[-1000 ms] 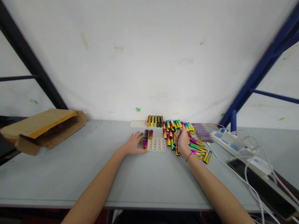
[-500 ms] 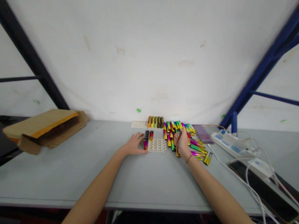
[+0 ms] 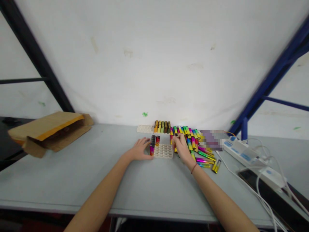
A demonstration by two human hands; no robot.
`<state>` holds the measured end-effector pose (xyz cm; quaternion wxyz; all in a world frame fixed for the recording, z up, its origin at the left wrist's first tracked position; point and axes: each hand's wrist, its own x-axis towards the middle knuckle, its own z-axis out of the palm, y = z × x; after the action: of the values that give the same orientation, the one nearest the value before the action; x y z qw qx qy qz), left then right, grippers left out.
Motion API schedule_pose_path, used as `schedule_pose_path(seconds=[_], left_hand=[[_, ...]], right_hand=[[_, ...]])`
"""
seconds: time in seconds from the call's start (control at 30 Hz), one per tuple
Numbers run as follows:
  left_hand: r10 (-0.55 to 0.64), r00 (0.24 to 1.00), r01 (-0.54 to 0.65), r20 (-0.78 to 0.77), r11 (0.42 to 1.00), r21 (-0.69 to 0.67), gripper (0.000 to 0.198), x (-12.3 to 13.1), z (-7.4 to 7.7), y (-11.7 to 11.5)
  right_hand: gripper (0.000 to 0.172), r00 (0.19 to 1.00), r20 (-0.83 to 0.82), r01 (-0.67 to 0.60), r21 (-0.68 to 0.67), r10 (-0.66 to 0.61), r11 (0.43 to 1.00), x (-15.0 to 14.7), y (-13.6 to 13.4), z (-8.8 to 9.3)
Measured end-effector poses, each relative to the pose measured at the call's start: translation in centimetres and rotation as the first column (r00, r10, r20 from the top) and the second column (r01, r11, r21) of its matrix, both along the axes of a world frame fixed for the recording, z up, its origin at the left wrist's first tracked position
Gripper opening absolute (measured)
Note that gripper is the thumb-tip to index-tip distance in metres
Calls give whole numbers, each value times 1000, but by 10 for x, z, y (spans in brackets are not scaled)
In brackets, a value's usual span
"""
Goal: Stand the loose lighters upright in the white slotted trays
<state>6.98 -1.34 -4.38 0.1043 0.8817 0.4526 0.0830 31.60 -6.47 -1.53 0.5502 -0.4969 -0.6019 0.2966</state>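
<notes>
Compared with the earlier frames, the right hand [image 3: 181, 149] is being brought leftward, from over the pile of loose lighters [image 3: 193, 141] to just beside the right end of the near tray [image 3: 164, 151]; lighters it was covering are now being exposed. Its fingertips are being pinched together with something small and dark showing at them, but what is being gripped cannot be told. The left hand [image 3: 138, 150] is being kept at the tray's left end, thumb and fingers spread wide around the upright row of lighters [image 3: 152, 147]; whether they are being touched cannot be told. One red lighter [image 3: 157, 140] is standing beside that row, unchanged.

Broad bare counter [image 3: 72, 180] is being left on the left as far as the paper bag [image 3: 51, 129], and between tray and front edge. The right side is being crowded by the power strip [image 3: 251, 161] and cables; the back is being bounded by the wall [image 3: 154, 64].
</notes>
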Motion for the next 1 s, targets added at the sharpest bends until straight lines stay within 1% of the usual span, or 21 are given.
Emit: schedule_pose_path(seconds=[0.07,0.17,0.27,0.4,0.47,0.53,0.6,0.73,0.83,0.93,1.0], left_hand=[[-4,1000,4,8,1000,15,89,0,-1,0],[-11,1000,11,28,1000,19,88,0,-2,0],[-13,999,13,31,1000,5,88,0,-1,0],[-14,999,15,33,1000,-11,88,0,0,-1],[-12,1000,12,28,1000,-20,90,0,0,0],[-12,1000,13,16,1000,-27,91,0,0,0],[-16,1000,17,15,1000,-25,91,0,-1,1],[-25,999,25,30,1000,-1,90,-1,-3,2],[-23,999,23,30,1000,4,90,-2,-4,3],[-31,999,30,42,999,11,88,-2,-5,4],[-28,999,27,41,999,17,88,-2,-5,4]], right_hand=[[26,998,64,18,33,-20,999,-8,-3,1],[26,992,121,-37,107,24,994,-16,-6,0],[27,990,115,-96,87,86,992,-22,-7,-7],[23,980,143,-147,61,137,987,-27,-6,-17],[22,972,203,-136,65,121,989,-29,-5,-20],[23,950,306,-96,97,62,991,-29,-3,-21],[25,907,421,-79,135,15,988,-29,-3,-21],[28,800,600,-132,199,-15,971,-28,-4,-17],[36,704,705,-135,247,-83,960,-28,-7,-14],[45,592,793,-102,253,-146,962,-30,-9,-12],[51,542,826,-105,252,-158,962,-31,-9,-11]])
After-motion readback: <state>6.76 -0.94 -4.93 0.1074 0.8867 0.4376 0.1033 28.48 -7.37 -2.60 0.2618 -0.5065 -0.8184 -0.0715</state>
